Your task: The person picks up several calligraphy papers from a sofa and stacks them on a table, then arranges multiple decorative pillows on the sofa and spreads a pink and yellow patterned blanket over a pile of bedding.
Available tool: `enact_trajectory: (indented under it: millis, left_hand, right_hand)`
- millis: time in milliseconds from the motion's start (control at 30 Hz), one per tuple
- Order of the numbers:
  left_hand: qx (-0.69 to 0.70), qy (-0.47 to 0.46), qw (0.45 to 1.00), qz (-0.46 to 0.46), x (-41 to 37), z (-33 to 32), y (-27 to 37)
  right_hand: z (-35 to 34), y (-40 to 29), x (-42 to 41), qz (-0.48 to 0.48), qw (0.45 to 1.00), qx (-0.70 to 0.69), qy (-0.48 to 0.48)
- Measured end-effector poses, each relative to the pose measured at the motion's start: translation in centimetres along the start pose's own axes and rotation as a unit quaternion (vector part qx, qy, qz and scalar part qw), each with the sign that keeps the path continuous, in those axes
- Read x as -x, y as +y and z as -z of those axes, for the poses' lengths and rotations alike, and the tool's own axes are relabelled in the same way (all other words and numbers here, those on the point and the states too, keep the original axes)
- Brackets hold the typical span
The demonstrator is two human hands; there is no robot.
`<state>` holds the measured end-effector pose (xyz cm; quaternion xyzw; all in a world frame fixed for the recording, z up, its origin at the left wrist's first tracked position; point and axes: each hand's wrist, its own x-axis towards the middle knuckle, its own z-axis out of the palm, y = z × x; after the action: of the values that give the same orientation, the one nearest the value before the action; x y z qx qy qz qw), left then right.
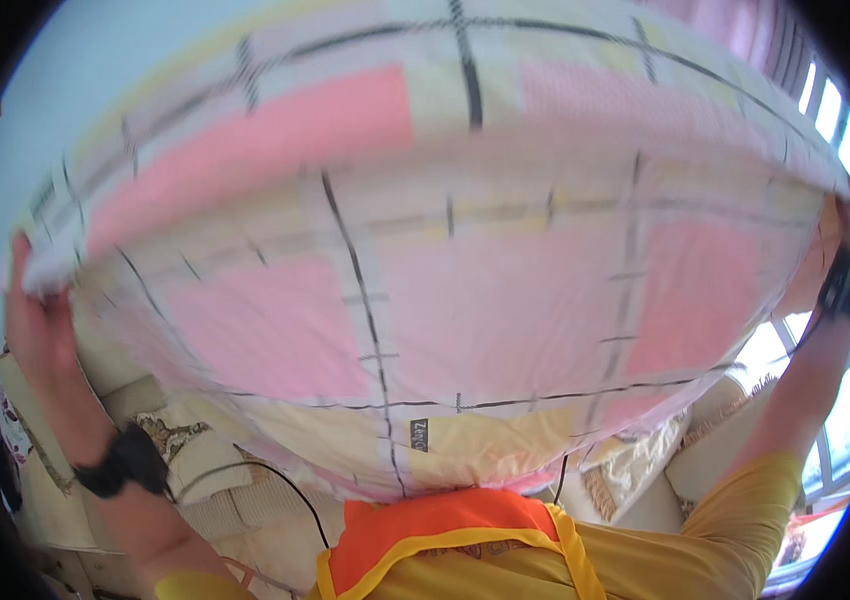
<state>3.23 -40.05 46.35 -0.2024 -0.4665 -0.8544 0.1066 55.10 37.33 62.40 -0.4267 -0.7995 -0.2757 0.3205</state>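
Note:
A pink, white and pale yellow checked fabric cover (500, 300), crossed by dark lines, stretches wide in front of me and fills most of the view. Its upper part is blurred, and a small dark label is sewn near its lower edge. My left hand (42, 315) grips one corner at the far left, raised, with a black band on the wrist. At the far right, my right hand (849, 232) holds the opposite side of the cloth, its fingers partly hidden and blurred. The lower edge hangs against the orange apron (447, 525) on my chest.
Behind the cloth, a beige sofa (117, 390) with cushions and a fringed throw (620, 480) shows below. Windows (845, 390) and a pinkish curtain (762, 37) lie to the right. A black cable (290, 484) loops near my left forearm.

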Motion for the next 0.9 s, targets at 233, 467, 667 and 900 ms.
enact_trajectory:
  millis: [233, 467, 667, 900]
  left_hand:
    - [0.153, 0.025, 0.987, 0.038, 17.3, -7.2, -1.1]
    - [-0.46, -0.006, 0.782, -0.42, 17.5, -15.9, 5.6]
    - [-0.103, 0.138, 0.984, -0.034, 16.7, -22.7, 12.0]
    - [-0.227, 0.259, 0.937, 0.056, 21.2, -25.3, 11.6]
  right_hand:
    - [-5.6, 8.1, 2.9, -0.016, 0.999, -0.01, -0.049]
    - [-9.4, 6.7, -9.3, 0.104, 0.994, -0.023, 0.03]
    - [-12.2, -3.6, -22.9, 0.187, 0.961, -0.188, 0.083]
    - [-2.4, -10.4, -16.9, -0.076, 0.867, -0.475, -0.13]
